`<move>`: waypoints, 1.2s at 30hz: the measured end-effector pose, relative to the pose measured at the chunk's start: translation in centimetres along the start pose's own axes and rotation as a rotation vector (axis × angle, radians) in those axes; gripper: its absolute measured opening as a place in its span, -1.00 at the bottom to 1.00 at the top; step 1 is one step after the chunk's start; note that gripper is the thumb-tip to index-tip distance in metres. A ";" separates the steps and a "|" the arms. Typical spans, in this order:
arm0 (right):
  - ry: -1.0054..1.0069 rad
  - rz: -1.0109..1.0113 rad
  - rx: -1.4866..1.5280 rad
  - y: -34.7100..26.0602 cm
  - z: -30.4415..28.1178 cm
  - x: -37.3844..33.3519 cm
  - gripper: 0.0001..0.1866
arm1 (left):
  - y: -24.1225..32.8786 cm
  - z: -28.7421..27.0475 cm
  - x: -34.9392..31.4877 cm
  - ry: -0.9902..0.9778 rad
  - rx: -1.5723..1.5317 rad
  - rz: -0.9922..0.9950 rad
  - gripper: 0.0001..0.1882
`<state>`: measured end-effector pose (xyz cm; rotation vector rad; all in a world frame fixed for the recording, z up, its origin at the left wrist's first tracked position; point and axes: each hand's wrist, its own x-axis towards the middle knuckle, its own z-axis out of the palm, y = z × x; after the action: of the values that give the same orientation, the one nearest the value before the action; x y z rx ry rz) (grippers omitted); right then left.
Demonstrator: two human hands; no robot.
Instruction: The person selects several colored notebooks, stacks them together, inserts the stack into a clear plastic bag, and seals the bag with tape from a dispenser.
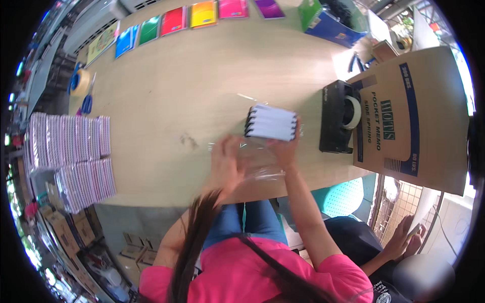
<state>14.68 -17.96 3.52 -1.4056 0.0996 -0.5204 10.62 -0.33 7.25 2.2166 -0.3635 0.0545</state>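
Note:
A small stack of spiral memo pads (271, 122), with white page edges and black coils at both ends, stands over the middle of the table's near half. My right hand (284, 151) grips the stack from its near right side, its fingers partly hidden behind the pads. A clear plastic bag (260, 164) lies crumpled between my two hands, just below the stack. My left hand (226, 164) is curled at the left side of this bag, with the film at its fingers. Whether the film wraps any of the pads is hard to make out.
A black tape dispenser (336, 118) and a large cardboard carton (411, 116) stand at right. Wrapped notepad bundles (70, 141) are piled left, near tape rolls (80, 83) and scissors (87, 104). Coloured notebooks (173, 21) line the far edge, beside a blue-green box (333, 22). Another person's hands (404, 240) show lower right.

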 end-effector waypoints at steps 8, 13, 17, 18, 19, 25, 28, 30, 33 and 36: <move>-0.333 0.719 0.182 -7.7 -2.4 8.5 -0.48 | 1.1 -3.3 -2.6 -0.305 0.246 -0.047 0.23; -0.635 0.841 -0.473 -6.3 1.7 9.6 -0.31 | -0.5 -1.5 -2.2 -0.188 0.218 0.106 0.04; -0.759 0.807 -0.519 -7.1 2.6 10.9 -0.26 | 0.6 -1.7 -4.6 -0.336 0.150 0.111 -0.21; -0.703 0.825 -0.375 -7.4 3.6 10.8 -0.25 | 1.2 -1.8 -5.0 -0.329 0.227 0.154 -0.21; -0.650 0.845 -0.231 -7.4 5.0 10.1 -0.24 | 1.5 -1.9 -5.5 -0.322 0.304 0.190 -0.21; -0.914 0.779 -0.593 -5.4 6.9 10.8 -0.16 | 1.1 -1.8 -5.6 -0.406 0.283 0.248 -0.24; -1.200 0.717 -0.807 -5.4 6.2 11.1 -0.14 | 1.6 -2.0 -5.3 -0.447 0.329 0.222 -0.26; -1.236 0.593 -0.938 -4.8 6.1 10.6 -0.17 | 1.8 -2.4 -5.3 -0.457 0.328 0.222 -0.28; -1.229 0.579 -0.947 -4.3 5.7 10.7 -0.18 | 2.0 -1.6 -6.0 -0.394 0.291 0.255 -0.32; -1.228 0.574 -0.915 -4.3 6.0 10.6 -0.18 | 1.1 0.0 -8.0 -0.348 0.289 0.280 -0.37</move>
<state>25.03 -17.05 11.26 -2.2366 -0.2875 1.0329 2.65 0.99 6.80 2.4442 -0.9065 -0.1390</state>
